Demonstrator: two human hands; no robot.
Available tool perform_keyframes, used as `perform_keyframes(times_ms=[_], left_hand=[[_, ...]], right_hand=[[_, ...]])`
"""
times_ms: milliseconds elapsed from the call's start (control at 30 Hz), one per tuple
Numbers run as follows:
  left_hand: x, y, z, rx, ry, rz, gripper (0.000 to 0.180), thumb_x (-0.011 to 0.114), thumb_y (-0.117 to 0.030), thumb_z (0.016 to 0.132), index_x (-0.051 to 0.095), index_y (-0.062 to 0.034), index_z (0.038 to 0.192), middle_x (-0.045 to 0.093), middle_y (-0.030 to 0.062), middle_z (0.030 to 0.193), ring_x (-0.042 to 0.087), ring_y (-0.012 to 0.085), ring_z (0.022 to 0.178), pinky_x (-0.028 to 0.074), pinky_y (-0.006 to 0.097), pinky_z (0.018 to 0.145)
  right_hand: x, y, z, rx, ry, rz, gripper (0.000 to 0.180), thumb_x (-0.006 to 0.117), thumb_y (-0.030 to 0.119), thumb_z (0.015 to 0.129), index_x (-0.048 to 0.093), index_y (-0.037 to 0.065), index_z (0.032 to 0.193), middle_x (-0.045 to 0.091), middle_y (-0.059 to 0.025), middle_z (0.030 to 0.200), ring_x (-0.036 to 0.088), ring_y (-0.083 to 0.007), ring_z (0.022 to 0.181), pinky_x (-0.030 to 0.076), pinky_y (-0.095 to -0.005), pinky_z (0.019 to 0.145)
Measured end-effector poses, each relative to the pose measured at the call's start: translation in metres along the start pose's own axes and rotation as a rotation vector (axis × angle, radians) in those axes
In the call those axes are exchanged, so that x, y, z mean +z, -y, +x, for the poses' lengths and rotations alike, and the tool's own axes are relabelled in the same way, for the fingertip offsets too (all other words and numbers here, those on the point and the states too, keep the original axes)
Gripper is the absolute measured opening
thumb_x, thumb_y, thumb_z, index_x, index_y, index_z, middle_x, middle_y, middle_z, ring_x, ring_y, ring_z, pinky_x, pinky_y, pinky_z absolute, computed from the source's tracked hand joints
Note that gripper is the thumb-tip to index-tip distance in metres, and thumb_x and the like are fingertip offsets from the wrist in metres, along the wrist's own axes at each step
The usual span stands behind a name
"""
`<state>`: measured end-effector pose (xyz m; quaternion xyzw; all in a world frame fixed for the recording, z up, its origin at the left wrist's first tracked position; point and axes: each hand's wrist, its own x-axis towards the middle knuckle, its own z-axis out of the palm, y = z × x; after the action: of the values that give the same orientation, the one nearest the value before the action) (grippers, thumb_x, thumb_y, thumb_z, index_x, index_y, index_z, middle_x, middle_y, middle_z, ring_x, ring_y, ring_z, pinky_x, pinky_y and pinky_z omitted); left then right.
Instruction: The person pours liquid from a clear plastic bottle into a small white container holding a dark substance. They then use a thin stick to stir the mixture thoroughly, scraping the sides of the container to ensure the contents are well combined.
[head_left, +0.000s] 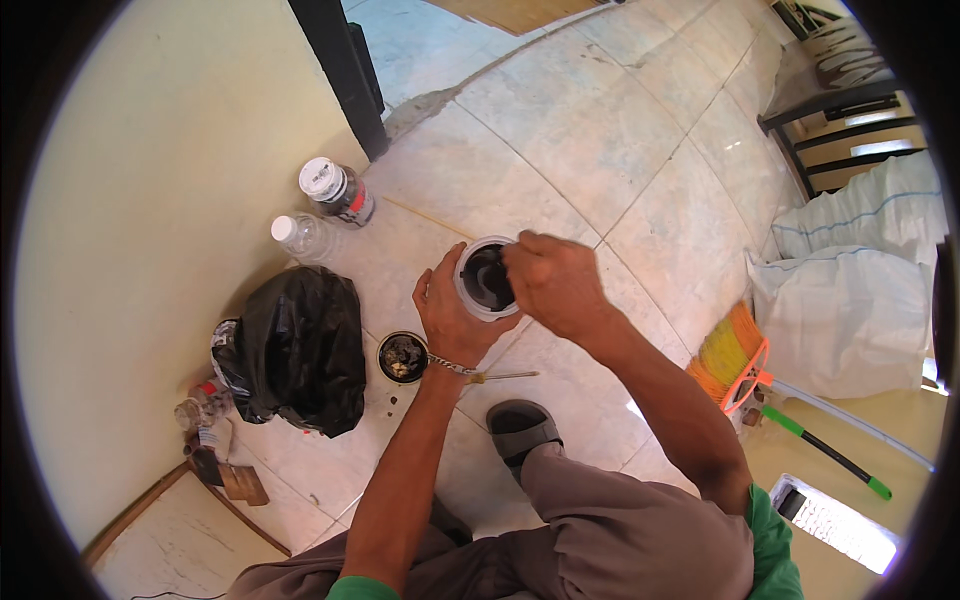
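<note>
The person's knees in grey-brown trousers (600,540) fill the lower edge of the view, with a grey sandal (520,428) planted on the floor just ahead of them. The floor (600,130) is pale marbled tile with thin grout lines, meeting a cream wall (150,180) on the left; a dark door frame (345,70) stands at the far end of that wall.

A small round white container (486,278) with dark contents is held up above the floor, roughly mid-floor in front of the sandal. The left hand (452,318) grasps it from below and from the left, fingers wrapped round its side, a thin bracelet on the wrist. The right hand (555,285) is clenched over the container's right rim, fingertips at or in the opening; what they pinch cannot be made out.

Just below the left wrist, on the floor, sits a small open tin (403,357) with dark matter inside, and a thin stick-like tool (505,376) lies beside it. Nearer the wall are a black plastic bag (300,345), a clear bottle with a white cap (300,236) and a dark jar with a white lid (335,190). Small bottles and scraps (205,420) crowd the wall's foot. Toward the right edge of the floor lie a broom with orange and yellow bristles (730,355), white sacks (850,300) and a dark chair (835,110).
</note>
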<state>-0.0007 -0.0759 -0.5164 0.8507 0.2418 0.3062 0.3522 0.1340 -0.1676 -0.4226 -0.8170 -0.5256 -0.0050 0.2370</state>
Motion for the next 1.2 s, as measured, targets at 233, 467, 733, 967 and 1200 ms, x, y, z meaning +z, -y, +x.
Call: perform_keyframes(times_ms=[233,467,733,967,1200], left_hand=[[-0.001,-0.002,0.0,-0.02,0.017,0.006,0.112,0.102,-0.04,0.055,0.049,-0.0037,0.147,0.063,0.0111,0.137,0.062,0.0262,0.123,0.033,0.05,0.114],[-0.005,0.001,0.0,-0.033,0.039,-0.004,0.112,0.102,-0.039,0.055,0.049,-0.0043,0.147,0.062,0.0108,0.136,0.062,0.0257,0.123,0.033,0.051,0.114],[-0.003,0.0,0.001,-0.007,0.044,-0.009,0.119,0.104,-0.032,0.049,0.045,-0.0067,0.15,0.062,0.0112,0.141,0.059,0.0318,0.128,0.037,0.05,0.112],[-0.004,0.003,0.0,0.013,0.013,0.003,0.115,0.102,-0.041,0.053,0.048,-0.0047,0.148,0.062,0.0109,0.14,0.059,0.0287,0.127,0.034,0.05,0.114],[-0.007,0.0,0.0,-0.03,0.049,-0.017,0.113,0.102,-0.039,0.054,0.049,-0.0047,0.147,0.062,0.0111,0.14,0.06,0.0274,0.127,0.034,0.05,0.114]], right_hand=[[-0.004,-0.002,-0.003,0.023,-0.006,-0.058,0.004,0.067,0.007,0.083,0.071,0.006,0.082,0.066,-0.0087,0.078,0.069,-0.0307,0.07,0.054,-0.0436,0.059],[-0.014,0.0,-0.001,0.013,0.22,0.083,0.004,0.068,0.01,0.081,0.071,0.007,0.081,0.065,-0.0068,0.079,0.069,-0.0288,0.075,0.055,-0.0428,0.063],[-0.01,-0.009,0.018,-0.358,0.182,-0.269,0.001,0.073,0.008,0.076,0.072,0.008,0.077,0.067,-0.0061,0.082,0.069,-0.023,0.08,0.054,-0.0372,0.063],[-0.02,0.018,0.026,-0.238,0.574,-0.209,0.004,0.073,0.01,0.076,0.072,0.007,0.074,0.069,-0.0082,0.082,0.071,-0.0246,0.076,0.055,-0.0367,0.065],[-0.018,0.004,0.016,-0.164,0.342,-0.18,0.004,0.071,0.01,0.076,0.07,0.006,0.076,0.069,-0.0094,0.08,0.071,-0.0292,0.075,0.056,-0.0418,0.063]])
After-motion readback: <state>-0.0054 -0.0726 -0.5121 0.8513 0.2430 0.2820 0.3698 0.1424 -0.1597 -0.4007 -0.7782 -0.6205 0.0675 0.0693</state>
